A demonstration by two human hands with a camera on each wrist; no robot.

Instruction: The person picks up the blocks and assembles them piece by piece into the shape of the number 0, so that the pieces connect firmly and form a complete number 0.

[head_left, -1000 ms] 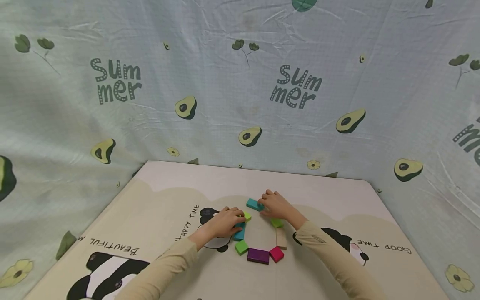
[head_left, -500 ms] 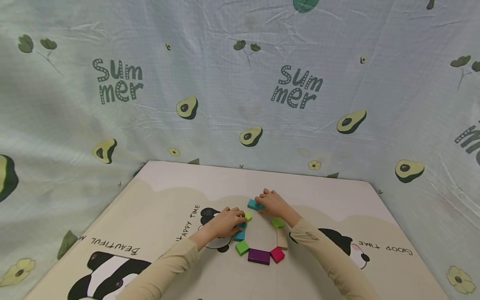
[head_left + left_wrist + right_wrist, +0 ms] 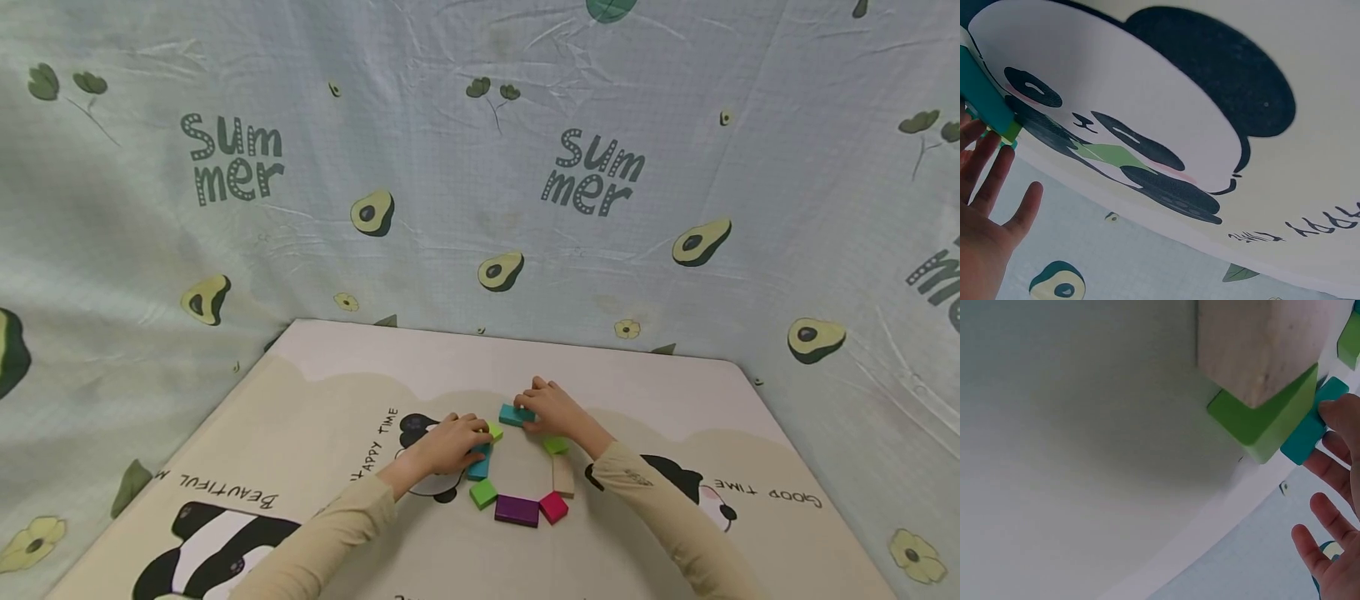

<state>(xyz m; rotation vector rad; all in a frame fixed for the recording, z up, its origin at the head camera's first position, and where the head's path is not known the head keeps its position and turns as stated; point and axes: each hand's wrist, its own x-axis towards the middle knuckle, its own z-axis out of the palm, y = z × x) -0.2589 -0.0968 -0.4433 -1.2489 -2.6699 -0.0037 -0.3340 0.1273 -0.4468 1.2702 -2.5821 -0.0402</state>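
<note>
In the head view my left hand (image 3: 446, 446) is at the left side of a ring of wooden blocks, its thumb and fingers on a blue-teal block (image 3: 478, 468). A yellow-green block (image 3: 495, 432) shows just beyond its fingertips. In the left wrist view the outer fingers spread alongside that block; the thumb is out of sight there. My right hand (image 3: 558, 412) pinches a teal block (image 3: 512, 415) at the far side of the ring, thumb on one face and fingers on another. In the right wrist view its other fingers stretch away from the teal block (image 3: 1304, 439).
A green block (image 3: 556, 446) and a plain wood block (image 3: 563, 477) form the ring's right side. Along the near side lie a green cube (image 3: 483, 494), a purple block (image 3: 517, 511) and a red cube (image 3: 553, 507). A printed cloth (image 3: 420, 275) hangs behind the panda-patterned table (image 3: 315, 425).
My right hand has shifted the teal block slightly right and nearer, turning it a little. My left hand and the other blocks stay in place.
</note>
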